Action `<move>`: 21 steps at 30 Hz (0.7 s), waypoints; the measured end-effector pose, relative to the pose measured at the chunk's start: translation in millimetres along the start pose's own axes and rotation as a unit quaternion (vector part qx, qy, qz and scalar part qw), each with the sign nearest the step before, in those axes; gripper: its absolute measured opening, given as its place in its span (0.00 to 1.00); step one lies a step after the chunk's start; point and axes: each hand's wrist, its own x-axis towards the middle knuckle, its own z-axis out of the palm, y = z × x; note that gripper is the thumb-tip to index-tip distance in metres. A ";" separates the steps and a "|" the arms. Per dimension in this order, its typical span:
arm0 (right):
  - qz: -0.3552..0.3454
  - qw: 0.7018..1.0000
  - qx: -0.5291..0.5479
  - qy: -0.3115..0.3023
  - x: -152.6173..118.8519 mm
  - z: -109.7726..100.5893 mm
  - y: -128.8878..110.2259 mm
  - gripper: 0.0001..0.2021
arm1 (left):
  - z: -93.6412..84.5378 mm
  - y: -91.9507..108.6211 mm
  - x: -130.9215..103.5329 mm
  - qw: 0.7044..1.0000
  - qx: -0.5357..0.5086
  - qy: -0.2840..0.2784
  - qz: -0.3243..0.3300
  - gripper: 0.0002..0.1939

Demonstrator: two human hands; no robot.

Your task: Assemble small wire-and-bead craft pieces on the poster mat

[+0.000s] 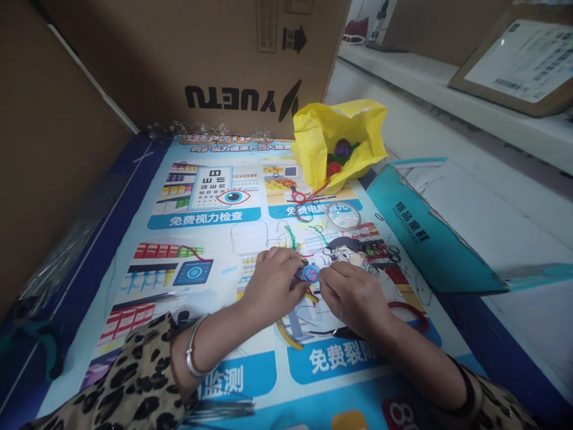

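My left hand (276, 280) is closed at the left side of a small blue round piece (310, 273) with a pinkish, speckled middle, holding it between thumb and fingers. Against the right side of that piece, my right hand (351, 292) has its fingers pinched together; what they hold is hidden. Around the hands lie green strands (290, 237), a curved yellow strip (289, 336) and a dark red cord (409, 315). Beyond them a clear round dish (343, 215) with tiny bits in it rests on the printed poster (215, 230).
An open yellow paper bag (308, 140) with coloured yarn balls stands at the back. Behind it rises a large cardboard box (224, 60). A teal box (430, 233) lies to the right. Wire bundles (219, 409) lie near the front, and scissor-like teal handles (45, 346) at left.
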 end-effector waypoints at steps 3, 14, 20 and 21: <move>-0.001 1.000 -0.001 0.003 0.3 0.4 0.2 0.11 | 0.6 -0.2 0.0 1.000 0.000 -0.001 -0.004 0.11; 0.003 1.000 -0.006 0.009 1.7 2.2 -0.2 0.10 | 1.2 -0.9 -0.3 1.000 0.003 -0.002 -0.005 0.11; 0.003 1.000 -0.004 0.007 1.3 3.3 0.7 0.11 | 1.5 -1.0 -0.3 1.000 0.003 -0.003 -0.004 0.11; 0.004 1.000 -0.005 0.006 1.1 3.3 0.6 0.11 | 1.6 -1.0 -0.4 1.000 0.002 -0.002 -0.004 0.11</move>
